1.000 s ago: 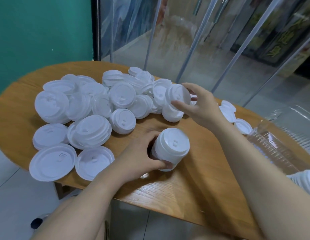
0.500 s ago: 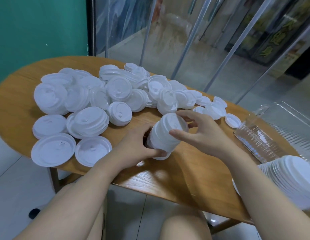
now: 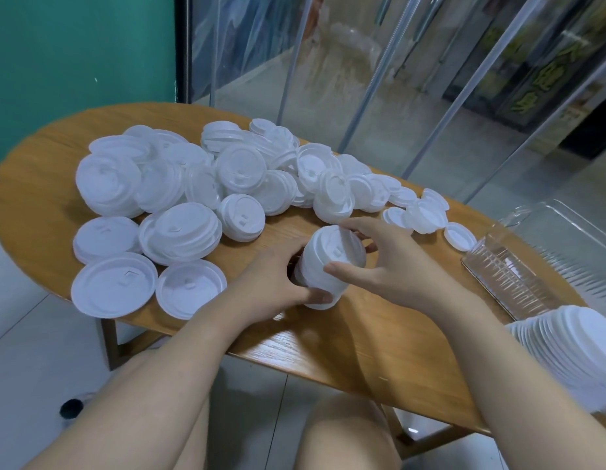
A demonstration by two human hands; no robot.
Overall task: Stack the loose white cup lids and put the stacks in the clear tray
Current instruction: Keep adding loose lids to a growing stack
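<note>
Both hands' grip on lid stack [image 3: 325, 266], mid-table [image 3: 328, 337]; bare wood toward near edge.

Two hands: left hand [image 3: 278, 283] and right hand [image 3: 389, 266], both on one stack of lids [image 3: 325, 266] tilted on the table [image 3: 328, 347] (one table). One clear tray [image 3: 518, 283] at right. One long stack of lids [image 3: 566, 351] lying at the right edge, partly cut off. Loose white lids [image 3: 200, 184] in one big heap: dozens, overlapping, exact count not possible. Two lids lie flat underside-up at the near left edge: larger lid [image 3: 113, 288], smaller lid [image 3: 189, 288]. One lone lid [image 3: 459, 235] just beside the tray
</note>
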